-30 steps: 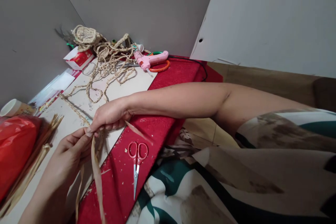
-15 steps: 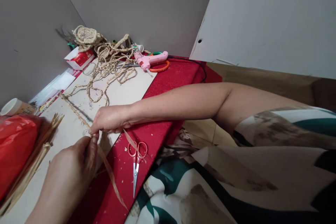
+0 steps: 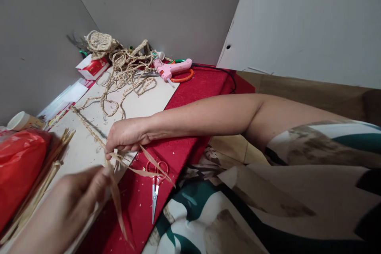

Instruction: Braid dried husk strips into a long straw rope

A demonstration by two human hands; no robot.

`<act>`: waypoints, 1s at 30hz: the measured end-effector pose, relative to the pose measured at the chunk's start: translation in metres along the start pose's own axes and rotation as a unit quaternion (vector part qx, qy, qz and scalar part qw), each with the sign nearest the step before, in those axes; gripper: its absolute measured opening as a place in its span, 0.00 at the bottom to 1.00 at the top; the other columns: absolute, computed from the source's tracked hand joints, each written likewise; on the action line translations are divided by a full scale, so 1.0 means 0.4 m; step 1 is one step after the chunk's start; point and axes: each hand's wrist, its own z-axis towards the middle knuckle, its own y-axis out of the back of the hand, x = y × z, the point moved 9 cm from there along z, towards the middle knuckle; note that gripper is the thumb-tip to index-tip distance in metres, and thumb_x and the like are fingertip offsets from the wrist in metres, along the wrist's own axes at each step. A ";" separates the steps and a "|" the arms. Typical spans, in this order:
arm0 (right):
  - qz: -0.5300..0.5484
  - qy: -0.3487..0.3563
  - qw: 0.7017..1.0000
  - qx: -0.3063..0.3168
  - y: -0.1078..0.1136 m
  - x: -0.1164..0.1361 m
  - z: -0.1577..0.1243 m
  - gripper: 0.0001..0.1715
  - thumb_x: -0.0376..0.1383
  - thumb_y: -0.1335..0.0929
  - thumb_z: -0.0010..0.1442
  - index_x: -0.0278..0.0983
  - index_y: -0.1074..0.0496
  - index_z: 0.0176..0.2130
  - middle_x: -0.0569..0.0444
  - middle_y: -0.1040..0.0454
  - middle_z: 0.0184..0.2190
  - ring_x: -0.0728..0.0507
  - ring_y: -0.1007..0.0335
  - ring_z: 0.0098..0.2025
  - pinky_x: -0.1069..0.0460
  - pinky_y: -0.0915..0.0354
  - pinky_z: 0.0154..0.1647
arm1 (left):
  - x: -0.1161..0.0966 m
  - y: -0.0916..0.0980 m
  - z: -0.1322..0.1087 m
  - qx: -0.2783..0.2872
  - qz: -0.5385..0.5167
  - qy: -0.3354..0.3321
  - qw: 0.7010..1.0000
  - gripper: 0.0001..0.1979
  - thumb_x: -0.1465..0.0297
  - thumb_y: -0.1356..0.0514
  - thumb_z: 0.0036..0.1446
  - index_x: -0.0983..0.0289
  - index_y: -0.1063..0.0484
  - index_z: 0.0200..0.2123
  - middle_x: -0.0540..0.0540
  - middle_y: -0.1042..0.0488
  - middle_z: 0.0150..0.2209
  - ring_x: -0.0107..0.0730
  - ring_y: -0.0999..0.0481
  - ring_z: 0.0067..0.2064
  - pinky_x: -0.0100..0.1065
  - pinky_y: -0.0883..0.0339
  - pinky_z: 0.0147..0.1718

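My right hand (image 3: 125,137) is closed in a pinch on flat tan straw strips (image 3: 139,166) at the end of a thin braided straw cord (image 3: 89,127) that runs back across the white board (image 3: 143,103). My left hand (image 3: 74,198), blurred by motion, is closed on another straw strip hanging down near the table's front edge. The strips fan out over the red cloth (image 3: 190,99). Small red-handled scissors (image 3: 155,190) lie on the cloth just right of the strips, partly under them.
A tangle of braided cord (image 3: 125,67) lies at the back with a pink glue gun (image 3: 172,68), orange-handled scissors and a red-white box (image 3: 92,67). At the left are a red plastic bag (image 3: 20,166), a bundle of straw (image 3: 44,182) and a white cup (image 3: 22,121). Walls close in behind.
My left hand has dropped down and left, pulling its strip away from the right hand. The loose strips have swung out to the right over the scissors.
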 end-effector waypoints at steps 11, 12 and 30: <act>-0.140 0.059 0.988 -0.003 0.014 0.042 -0.013 0.10 0.29 0.36 0.52 0.32 0.38 0.21 0.65 0.51 0.09 0.56 0.59 0.13 0.58 0.60 0.13 | 0.074 -0.058 0.092 -0.009 -0.478 0.156 0.864 0.17 0.57 0.36 0.48 0.65 0.32 0.27 0.42 0.50 0.17 0.17 0.53 0.18 0.19 0.56 0.16; -0.165 0.075 0.983 -0.004 0.015 0.050 -0.016 0.10 0.29 0.36 0.52 0.32 0.37 0.21 0.64 0.50 0.10 0.55 0.58 0.14 0.58 0.59 0.14 | 0.078 -0.056 0.089 -0.003 -0.470 0.157 0.869 0.17 0.57 0.36 0.49 0.65 0.33 0.26 0.41 0.53 0.18 0.16 0.56 0.18 0.19 0.59 0.16; -0.548 0.153 0.821 -0.051 0.013 0.116 -0.062 0.15 0.31 0.39 0.58 0.27 0.24 0.36 0.47 0.27 0.30 0.51 0.44 0.25 0.54 0.49 0.27 | 0.107 -0.077 0.108 -0.020 -0.494 0.155 0.855 0.18 0.59 0.30 0.39 0.67 0.29 0.26 0.48 0.34 0.22 0.18 0.39 0.23 0.20 0.44 0.21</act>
